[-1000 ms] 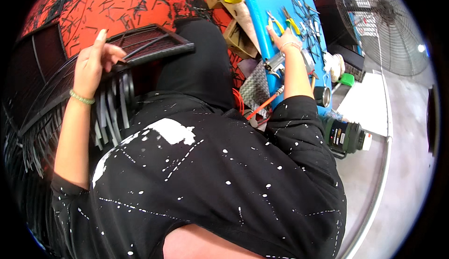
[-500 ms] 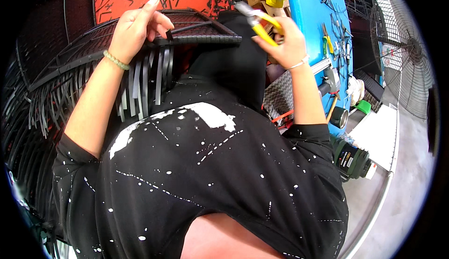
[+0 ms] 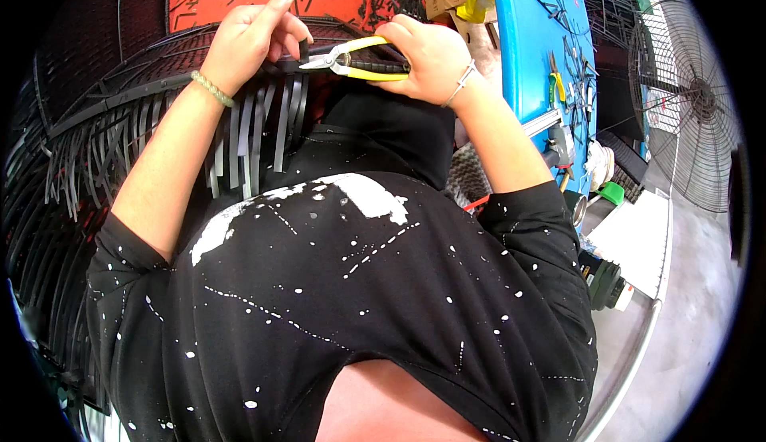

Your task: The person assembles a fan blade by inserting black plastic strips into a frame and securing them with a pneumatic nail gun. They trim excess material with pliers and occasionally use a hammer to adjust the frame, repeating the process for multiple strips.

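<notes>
Presently, one pair of yellow-handled cutters (image 3: pixel 337 57) is in use, held in the right hand (image 3: pixel 432 61) above the dark trousers, with its blade tips pointing left. The right fingers are wrapped around the two handles, which stand apart. One short black strip (image 3: pixel 303 49) stands at the blade tips; whether it lies between the blades cannot be determined. The left hand (image 3: pixel 247 45) is beside this strip, one digit extended upward and the others curled; whether they grip the strip cannot be determined. Each wrist carries one bracelet. Below the left hand, numerous grey-black strips (image 3: pixel 233 135), too many to count, hang from the edge of one black frame (image 3: pixel 128 111). To the right, one blue table (image 3: pixel 531 51) bears one yellow-and-green-handled tool (image 3: pixel 557 83) among several dark ones. One fan (image 3: pixel 700 99) stands beyond.

Compared with half a second earlier, the cutters have moved from beside the table to the short strip. One second earlier, the right hand was at the table; the left hand's posture is largely unchanged.
</notes>
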Demonstrator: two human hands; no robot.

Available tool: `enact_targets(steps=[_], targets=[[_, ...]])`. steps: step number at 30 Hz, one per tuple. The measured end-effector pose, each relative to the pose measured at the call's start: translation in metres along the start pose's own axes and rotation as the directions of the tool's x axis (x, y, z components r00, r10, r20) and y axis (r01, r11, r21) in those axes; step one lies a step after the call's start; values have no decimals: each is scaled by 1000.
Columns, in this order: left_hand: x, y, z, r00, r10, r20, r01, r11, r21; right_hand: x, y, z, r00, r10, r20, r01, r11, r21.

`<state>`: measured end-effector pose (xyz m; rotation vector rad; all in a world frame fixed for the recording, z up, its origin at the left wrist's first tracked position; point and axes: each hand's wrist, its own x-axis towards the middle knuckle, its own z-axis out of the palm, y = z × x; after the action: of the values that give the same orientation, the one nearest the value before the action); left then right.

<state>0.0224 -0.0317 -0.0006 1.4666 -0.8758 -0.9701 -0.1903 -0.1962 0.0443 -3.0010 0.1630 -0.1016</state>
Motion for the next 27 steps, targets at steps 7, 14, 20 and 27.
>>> enact_targets(steps=[7,14,20,27], targets=[[3,-3,-6,997,55,-62,-63,991,-119,-3,3,8,993,-67,-93,62,997,-55],[-1,3,-6,911,372,-178,-311,903,298,-26,-6,11,886,409,-219,-357,902,241],[-15,9,-3,843,491,218,-511,607,608,-80,59,16,673,650,-353,-621,756,207],[-36,22,-8,853,325,408,-521,517,679,-158,147,15,391,899,-196,-918,397,-10]])
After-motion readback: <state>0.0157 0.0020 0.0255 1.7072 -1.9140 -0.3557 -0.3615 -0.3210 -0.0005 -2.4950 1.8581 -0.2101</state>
